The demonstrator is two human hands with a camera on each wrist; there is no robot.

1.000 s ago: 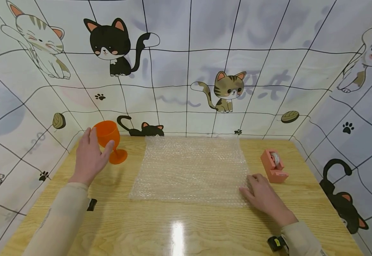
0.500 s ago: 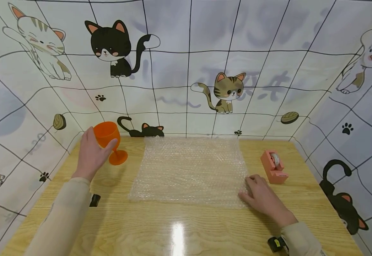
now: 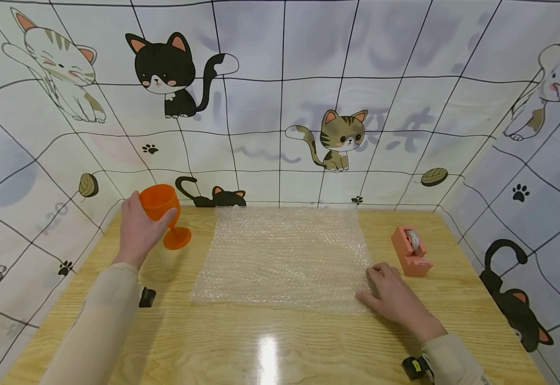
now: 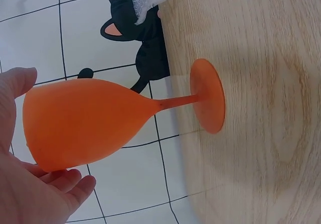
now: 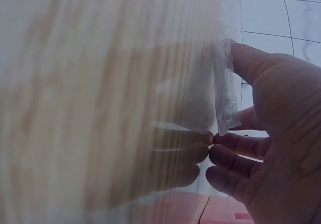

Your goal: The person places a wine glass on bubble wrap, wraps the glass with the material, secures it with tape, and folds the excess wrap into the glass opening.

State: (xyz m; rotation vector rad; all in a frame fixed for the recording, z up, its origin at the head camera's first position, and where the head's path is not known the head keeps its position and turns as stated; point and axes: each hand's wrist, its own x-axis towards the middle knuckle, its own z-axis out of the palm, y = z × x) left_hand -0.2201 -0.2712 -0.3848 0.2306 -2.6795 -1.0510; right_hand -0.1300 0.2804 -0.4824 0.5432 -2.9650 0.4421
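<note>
An orange goblet [image 3: 159, 203] stands at the back left of the table, its round foot close to the wood in the left wrist view. My left hand [image 3: 140, 230] holds its bowl [image 4: 85, 123], thumb on one side and fingers on the other, near the rim. A sheet of clear bubble wrap [image 3: 284, 256] lies flat across the middle. At its right edge rests my right hand [image 3: 395, 294], with thumb and index fingertips touching the wrap [image 5: 225, 88] and the other fingertips down at the tabletop.
A pink tape dispenser [image 3: 411, 251] with a roll of tape stands right of the wrap, just beyond my right hand. Cloth walls printed with cats [image 3: 342, 136] enclose the back and both sides of the wooden table [image 3: 212, 342].
My left hand has closed in on the goblet's bowl, its fingers moving from beside the rim to round it. The right hand stays nearly still at the wrap's edge.
</note>
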